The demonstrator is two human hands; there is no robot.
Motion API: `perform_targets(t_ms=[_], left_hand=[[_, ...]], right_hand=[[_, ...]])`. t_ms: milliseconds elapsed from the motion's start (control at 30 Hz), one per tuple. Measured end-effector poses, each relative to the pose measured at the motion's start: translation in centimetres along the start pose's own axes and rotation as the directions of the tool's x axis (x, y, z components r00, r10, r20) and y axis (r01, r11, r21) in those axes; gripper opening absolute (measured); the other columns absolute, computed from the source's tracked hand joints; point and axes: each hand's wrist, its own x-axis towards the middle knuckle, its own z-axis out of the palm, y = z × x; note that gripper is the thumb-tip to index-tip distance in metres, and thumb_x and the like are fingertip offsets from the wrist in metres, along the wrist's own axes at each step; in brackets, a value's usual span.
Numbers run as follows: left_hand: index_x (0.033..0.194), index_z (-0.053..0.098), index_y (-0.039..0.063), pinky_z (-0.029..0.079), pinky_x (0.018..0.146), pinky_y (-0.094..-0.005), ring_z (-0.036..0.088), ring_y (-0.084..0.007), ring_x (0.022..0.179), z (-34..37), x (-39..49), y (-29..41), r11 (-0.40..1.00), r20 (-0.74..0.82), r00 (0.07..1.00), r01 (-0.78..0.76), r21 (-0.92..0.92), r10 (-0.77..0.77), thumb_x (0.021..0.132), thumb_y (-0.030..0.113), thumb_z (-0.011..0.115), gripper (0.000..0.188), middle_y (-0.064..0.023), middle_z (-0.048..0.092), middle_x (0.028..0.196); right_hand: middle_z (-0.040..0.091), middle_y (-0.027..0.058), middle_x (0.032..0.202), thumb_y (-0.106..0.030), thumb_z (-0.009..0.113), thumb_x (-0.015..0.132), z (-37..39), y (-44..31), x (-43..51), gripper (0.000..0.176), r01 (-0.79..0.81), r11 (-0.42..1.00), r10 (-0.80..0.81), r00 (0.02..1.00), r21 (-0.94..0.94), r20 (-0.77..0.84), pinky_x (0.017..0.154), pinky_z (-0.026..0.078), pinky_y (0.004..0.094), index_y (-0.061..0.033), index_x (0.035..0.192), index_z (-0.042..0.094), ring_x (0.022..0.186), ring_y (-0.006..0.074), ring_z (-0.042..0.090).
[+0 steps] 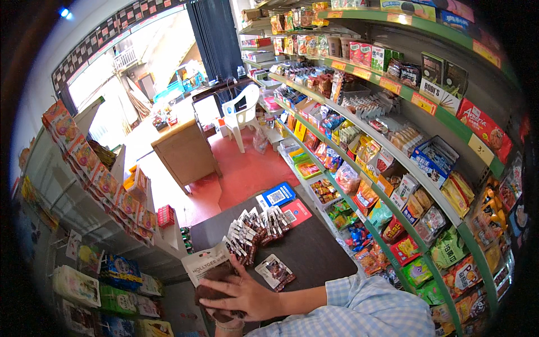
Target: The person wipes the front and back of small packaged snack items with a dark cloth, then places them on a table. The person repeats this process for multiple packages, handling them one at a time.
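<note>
A white-topped plastic snack pouch with a dark brown lower part (pixel 206 269) is held over the near left of a dark tabletop (pixel 311 257). My right hand (pixel 252 295) lies across its front, fingers spread over the brown part. Only the wrist and a bit of my left hand (pixel 230 323) show, below the pouch; its fingers are hidden. Beyond my hands, many small brown-and-white snack packets (pixel 246 236) lie in an overlapping pile. One more such packet (pixel 276 271) lies apart, just above my right forearm.
A blue code card (pixel 278 194) and a red code card (pixel 297 212) lie at the table's far edge. Stocked shelves (pixel 379 185) line the right; hanging snack strips (pixel 97 168) are at left. A wooden desk (pixel 185 151) and white plastic chair (pixel 242 107) stand beyond.
</note>
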Motion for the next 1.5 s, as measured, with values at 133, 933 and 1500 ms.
perform_targets(t_ms=[133,933,1500], left_hand=[[0.154,0.024,0.012,0.022,0.118,-0.0434,0.03,-0.0246,0.143,-1.6,-1.5,-1.4,0.989,0.197,0.977,0.103,-0.102,-0.081,0.104,0.046,0.03,0.061,-0.0047,0.032,0.156],[0.147,0.038,0.01,0.043,0.105,-0.0538,0.052,-0.0357,0.128,2.5,1.2,0.6,0.935,-0.146,0.984,0.048,-0.351,-0.105,0.098,0.06,0.037,0.07,-0.016,0.049,0.143],[0.144,0.037,0.016,0.045,0.101,-0.0471,0.049,-0.0284,0.128,0.3,1.0,0.2,0.966,-0.162,0.983,0.041,-0.254,-0.084,0.101,0.043,0.038,0.051,-0.0099,0.046,0.142]], right_hand=[[0.046,0.0183,0.142,-0.011,0.067,0.083,-1.4,2.6,3.4,0.069,-0.135,0.991,0.131,0.968,-0.004,-0.213,0.107,0.037,0.0503,-0.0129,0.147,0.041,0.119,0.0402,0.053],[0.061,0.0167,0.122,-0.006,0.063,0.087,-5.0,5.6,4.2,0.035,-0.348,0.926,0.376,0.848,0.143,-0.373,0.101,0.043,0.0405,-0.0033,0.122,0.06,0.116,0.0309,0.057],[0.052,0.0158,0.133,-0.012,0.074,0.069,2.1,2.4,2.0,0.063,-0.179,0.984,0.18,0.983,-0.025,0.044,0.105,0.039,0.0491,-0.0118,0.129,0.059,0.118,0.0367,0.05]])
